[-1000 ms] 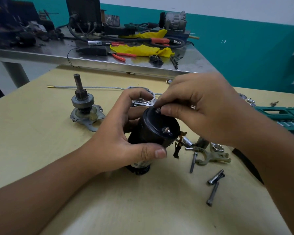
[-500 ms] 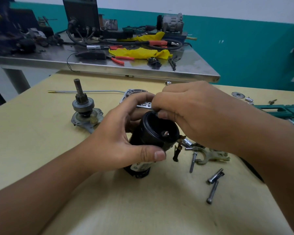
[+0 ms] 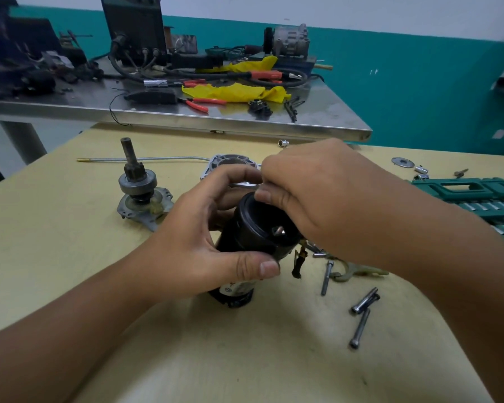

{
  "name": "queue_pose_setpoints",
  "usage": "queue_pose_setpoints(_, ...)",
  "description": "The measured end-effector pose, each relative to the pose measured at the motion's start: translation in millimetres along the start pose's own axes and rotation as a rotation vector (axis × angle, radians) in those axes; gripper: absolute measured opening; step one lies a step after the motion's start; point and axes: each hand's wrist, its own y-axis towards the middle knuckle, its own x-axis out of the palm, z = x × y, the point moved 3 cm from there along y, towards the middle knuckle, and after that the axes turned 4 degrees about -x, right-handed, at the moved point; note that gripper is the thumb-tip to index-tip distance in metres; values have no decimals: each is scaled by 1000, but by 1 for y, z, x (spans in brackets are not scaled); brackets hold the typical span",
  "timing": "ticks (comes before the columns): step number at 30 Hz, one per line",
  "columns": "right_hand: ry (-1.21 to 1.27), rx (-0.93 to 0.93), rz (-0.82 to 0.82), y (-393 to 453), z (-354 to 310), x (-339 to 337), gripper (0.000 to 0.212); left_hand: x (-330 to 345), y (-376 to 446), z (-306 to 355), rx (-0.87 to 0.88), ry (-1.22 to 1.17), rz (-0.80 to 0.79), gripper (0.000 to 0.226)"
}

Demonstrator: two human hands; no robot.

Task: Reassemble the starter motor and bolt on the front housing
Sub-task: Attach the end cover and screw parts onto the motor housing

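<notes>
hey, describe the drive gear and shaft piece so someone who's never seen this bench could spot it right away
On the yellow worktable, look left of the black motor body the left hand grips. The drive gear assembly stands alone there, its shaft pointing straight up from a flat grey plate, unlike the bolts lying flat on the right.

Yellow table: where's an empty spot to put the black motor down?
Bare table lies near you, between the arms, left of the bolts. More lies left, before the shaft part. It is crowded right of the motor: bolts, fork, socket case.
</notes>
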Motion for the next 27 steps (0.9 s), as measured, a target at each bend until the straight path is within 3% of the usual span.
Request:
queue_pose_setpoints(5,46,-44,-4,0,3,0,12,-5,1,0,-7,10,-31,89)
queue_pose_setpoints(7,46,-47,-21,0,7,1,20,-5,1,0,-15,-13,-43,90)
queue_pose_setpoints(12,141,-83,105,-3,6,0,20,-4,1,-3,-18,-25,-62,92)
queue_pose_setpoints(18,15,51,117,-3,0,9,28,-5,1,-1,8,-25,-59,87)
queue_pose_setpoints(22,72,190,138,4,-3,11,44,-2,1,3,29,24,-12,86)
queue_pose_setpoints(27,162,219,156,5,2,10,44,2,-2,5,27,45,51,89)
